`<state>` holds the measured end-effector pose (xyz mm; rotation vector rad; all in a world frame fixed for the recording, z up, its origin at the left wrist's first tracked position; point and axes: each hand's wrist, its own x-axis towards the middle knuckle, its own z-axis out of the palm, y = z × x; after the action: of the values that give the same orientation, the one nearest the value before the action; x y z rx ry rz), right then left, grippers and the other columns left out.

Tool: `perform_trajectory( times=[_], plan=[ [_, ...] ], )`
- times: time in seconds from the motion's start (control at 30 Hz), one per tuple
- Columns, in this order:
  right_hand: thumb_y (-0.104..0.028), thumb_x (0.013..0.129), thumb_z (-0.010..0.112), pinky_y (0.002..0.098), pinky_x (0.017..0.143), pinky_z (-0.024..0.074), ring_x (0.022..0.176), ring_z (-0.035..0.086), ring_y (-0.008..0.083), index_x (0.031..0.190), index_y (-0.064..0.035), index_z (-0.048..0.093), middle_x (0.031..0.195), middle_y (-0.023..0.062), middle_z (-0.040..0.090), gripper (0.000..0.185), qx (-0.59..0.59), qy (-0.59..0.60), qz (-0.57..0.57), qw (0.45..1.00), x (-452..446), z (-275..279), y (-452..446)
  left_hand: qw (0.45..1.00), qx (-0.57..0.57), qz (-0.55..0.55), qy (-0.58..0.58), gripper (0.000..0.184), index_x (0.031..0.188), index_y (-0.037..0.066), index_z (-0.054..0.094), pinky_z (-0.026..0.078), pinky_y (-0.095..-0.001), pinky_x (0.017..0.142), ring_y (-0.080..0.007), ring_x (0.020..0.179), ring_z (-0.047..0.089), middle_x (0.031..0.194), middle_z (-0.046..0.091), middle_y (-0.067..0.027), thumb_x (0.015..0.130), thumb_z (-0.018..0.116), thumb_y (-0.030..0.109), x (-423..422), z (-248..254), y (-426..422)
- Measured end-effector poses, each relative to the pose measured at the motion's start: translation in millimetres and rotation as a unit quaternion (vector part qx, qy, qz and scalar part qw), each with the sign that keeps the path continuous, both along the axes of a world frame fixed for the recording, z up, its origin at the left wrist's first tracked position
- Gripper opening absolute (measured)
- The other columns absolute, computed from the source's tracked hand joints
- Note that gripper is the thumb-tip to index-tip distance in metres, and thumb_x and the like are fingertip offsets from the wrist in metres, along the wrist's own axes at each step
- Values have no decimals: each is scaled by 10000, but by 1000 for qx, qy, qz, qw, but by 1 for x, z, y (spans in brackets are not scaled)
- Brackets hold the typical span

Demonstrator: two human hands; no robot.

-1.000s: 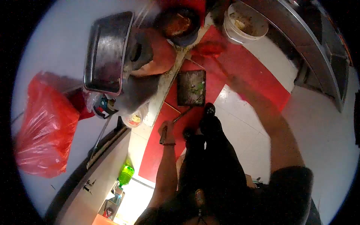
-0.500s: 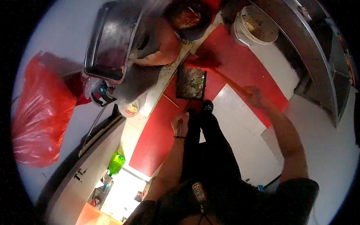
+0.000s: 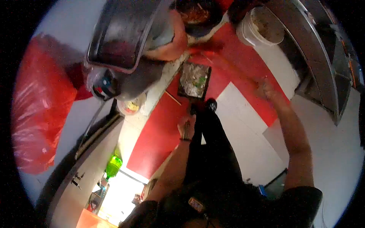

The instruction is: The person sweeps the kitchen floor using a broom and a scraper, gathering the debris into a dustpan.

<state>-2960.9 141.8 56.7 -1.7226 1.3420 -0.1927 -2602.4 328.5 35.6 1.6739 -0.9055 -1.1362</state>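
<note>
My right hand is closed around the orange handle of a broom, whose blurred red head lies just beyond the far edge of a dustpan. The dark pan rests on the red floor strip with pale, crumbly debris and green bits in it. Close to my legs, my left hand is closed around the dustpan's handle, which is mostly hidden by the fingers and my dark shoe.
At upper right stands a white bucket beside metal shelving. A metal tray and red plastic bag are at left. A small tub, a thin stick and a green bottle are nearby.
The broom head has moved slightly away from the dustpan, toward the top. My right hand has shifted a little right. The debris in the pan looks brighter and more heaped.
</note>
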Motion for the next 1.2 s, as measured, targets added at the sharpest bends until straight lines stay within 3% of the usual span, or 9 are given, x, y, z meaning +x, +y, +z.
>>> perform_trajectory(
  times=[0.1,0.33,0.47,0.53,0.77,0.8,0.87,0.97,1.2],
  plan=[
    [-289,845,423,342,859,424,981,535,249,1044,-27,587,989,164,597,368,206,-360,-303,858,48,57,-6,999,-32,27,20,106,719,42,556,430,-318,536,-154,585,507,667,523,-63,801,622,44,11,-6,23],
    [3,738,495,317,711,449,822,546,184,1182,-59,509,943,60,593,449,308,231,68,920,128,53,39,994,-59,-69,-67,96,740,45,555,453,-321,568,-164,580,496,670,524,-49,778,641,30,24,24,0],
    [-17,753,512,267,498,417,573,495,132,1116,-42,531,772,28,546,364,249,117,-124,953,37,106,86,986,-60,-17,157,92,759,50,556,464,-322,595,-172,629,535,707,550,-59,783,645,62,30,4,20],
    [-55,757,547,255,456,391,548,487,111,1123,-53,519,787,42,545,366,228,96,-152,957,27,91,94,990,65,-112,-61,110,792,50,564,465,-316,606,-176,671,558,749,568,-72,783,656,110,37,35,14],
    [-277,744,597,308,485,449,620,533,212,1031,-69,514,792,79,556,365,250,32,-483,839,87,-117,90,996,-40,-49,-68,248,948,47,578,465,-326,632,-225,742,578,847,579,-99,769,678,187,42,-1,45],
    [-255,752,591,311,474,443,577,527,194,1092,-74,515,784,84,556,392,77,32,-276,958,88,-109,115,993,36,-42,-106,245,1000,56,571,455,-337,698,-239,833,567,927,573,-122,809,622,200,41,-2,52],
    [-123,759,584,287,439,428,494,502,141,1255,-86,450,758,89,558,515,190,28,-68,979,94,-44,128,982,129,-20,-136,231,1024,64,563,442,-344,752,-243,901,550,982,564,-136,849,567,216,36,-7,60],
    [-63,766,581,268,411,413,526,511,129,1321,-93,356,733,90,541,599,395,-4,-187,899,57,91,111,994,73,33,-73,186,939,61,561,433,-329,714,-214,832,535,906,556,-111,853,566,227,16,-16,46],
    [-114,805,585,270,426,425,532,490,113,1290,-69,366,779,71,559,534,351,-53,-286,890,-134,152,242,996,69,31,-52,230,743,55,556,413,-294,625,-147,671,500,728,538,-53,862,564,251,-58,41,-59]
  ],
)
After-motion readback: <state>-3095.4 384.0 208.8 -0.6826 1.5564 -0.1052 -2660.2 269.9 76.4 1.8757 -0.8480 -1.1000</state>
